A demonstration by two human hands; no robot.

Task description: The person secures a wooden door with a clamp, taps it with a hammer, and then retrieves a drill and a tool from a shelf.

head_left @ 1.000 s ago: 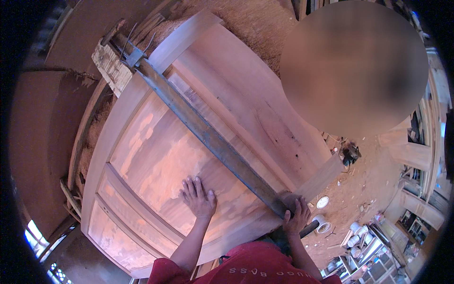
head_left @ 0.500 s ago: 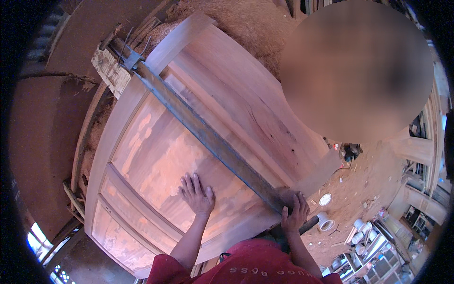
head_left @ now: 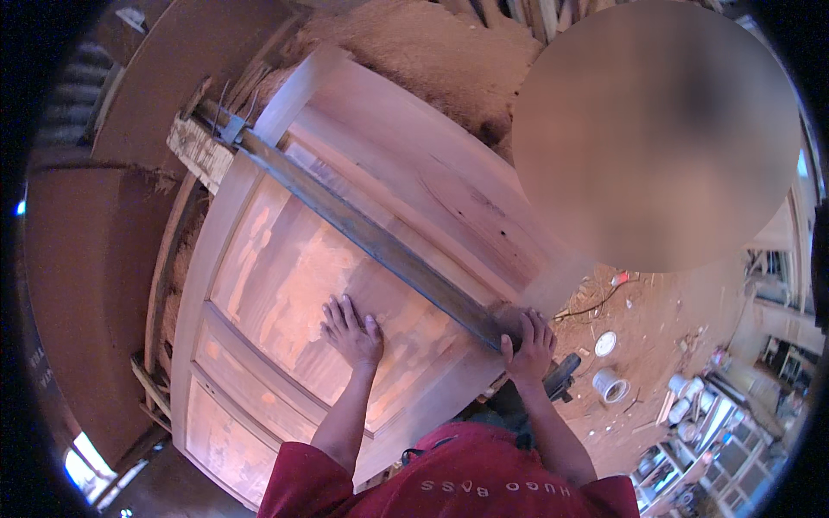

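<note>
A large panelled wooden door [head_left: 285,259], with patchy pale areas on its panels, lies in front of me. Across it runs a long metal bar clamp [head_left: 380,246], from the far left edge to the near right edge. My left hand [head_left: 354,332] lies flat on the door's wide panel, fingers spread, holding nothing. At the near right end of the bar clamp, my right hand [head_left: 529,347] is closed around the bar's end, its thumb on the left side. The palm side of that hand is hidden.
A pale wood block [head_left: 200,154] sits at the clamp's far end. To the right, a white bucket [head_left: 610,386] and a round white lid [head_left: 606,344] lie on the dirt floor [head_left: 665,319]. Sawdust [head_left: 414,52] is heaped behind the door. A blurred disc covers the upper right.
The whole view has shifted a little, so the door's far part appears lower and more to the left. Both hands keep their places on the door and the clamp.
</note>
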